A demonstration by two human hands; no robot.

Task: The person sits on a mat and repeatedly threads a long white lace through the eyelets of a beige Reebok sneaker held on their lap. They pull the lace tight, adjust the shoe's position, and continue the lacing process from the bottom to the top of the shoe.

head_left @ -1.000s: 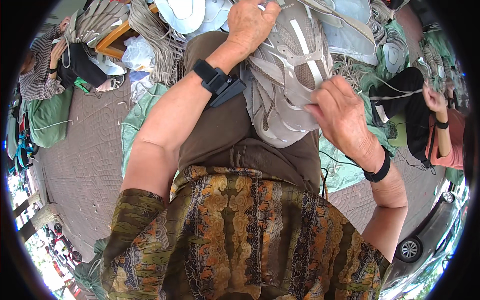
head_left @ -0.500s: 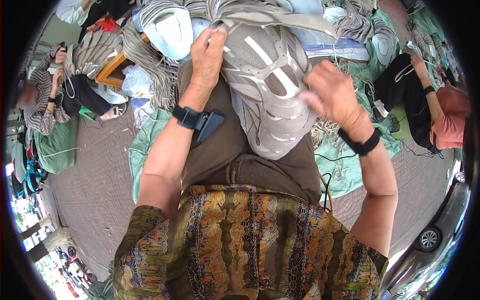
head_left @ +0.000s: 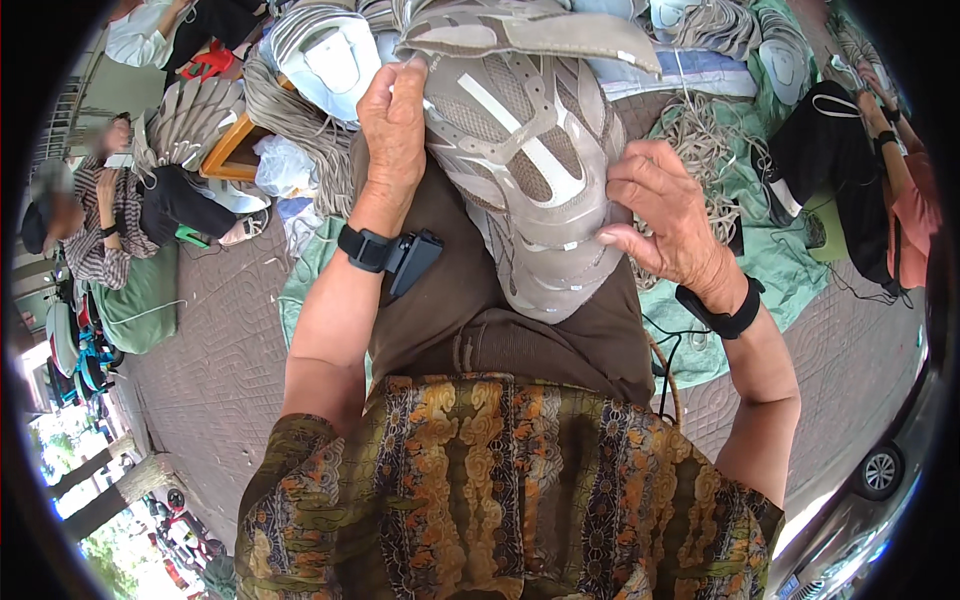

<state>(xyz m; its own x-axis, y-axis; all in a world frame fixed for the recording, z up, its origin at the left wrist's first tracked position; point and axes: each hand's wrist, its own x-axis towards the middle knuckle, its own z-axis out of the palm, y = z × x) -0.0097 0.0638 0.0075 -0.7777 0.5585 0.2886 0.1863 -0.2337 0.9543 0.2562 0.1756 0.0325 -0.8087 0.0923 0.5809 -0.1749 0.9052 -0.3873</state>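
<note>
Shoe uppers (head_left: 560,255), grey, stacked on my brown-trousered lap (head_left: 425,290). My left hand (head_left: 393,125) clamped on their far-left edge; right hand (head_left: 665,210) apart from it, loosely spread at the right edge, can't tell if touching. Beyond: tangled cords (head_left: 712,205) on green sheet (head_left: 785,280) right, plastic bag (head_left: 285,167) left, seated person (head_left: 92,240) further off.
</note>
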